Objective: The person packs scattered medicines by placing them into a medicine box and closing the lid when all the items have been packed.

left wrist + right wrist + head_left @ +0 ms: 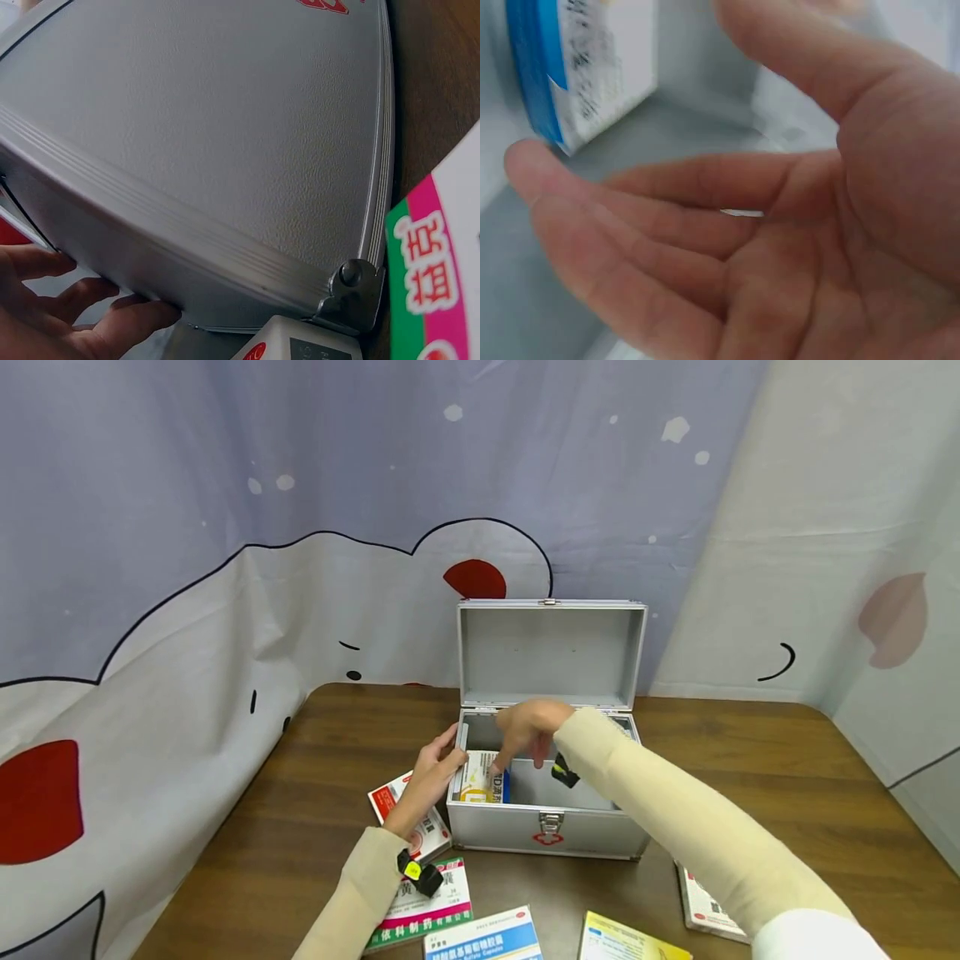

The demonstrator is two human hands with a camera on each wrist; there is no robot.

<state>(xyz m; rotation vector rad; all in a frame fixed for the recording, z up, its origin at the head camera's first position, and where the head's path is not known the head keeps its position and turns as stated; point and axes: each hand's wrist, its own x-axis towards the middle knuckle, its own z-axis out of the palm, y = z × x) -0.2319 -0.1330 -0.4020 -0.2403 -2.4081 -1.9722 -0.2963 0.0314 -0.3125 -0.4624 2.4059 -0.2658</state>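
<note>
Left grip (429, 777): released, resting against left side of metal case (491, 828) | Right grip (532, 725): released, inside case, fingertips beside white-and-yellow carton (477, 775) | White-and-yellow carton: inside case, left end, near side | Lid (551, 656): raised | Blue-and-white carton (486, 937): near side of case, on bench (750, 777)

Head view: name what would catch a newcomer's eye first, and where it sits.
Probably the silver metal case, lid up, on the brown wooden table, with the right hand reaching inside and the left hand at its left side. Next might be the large red patch at the far left of the lilac-and-white cloth behind.
</note>
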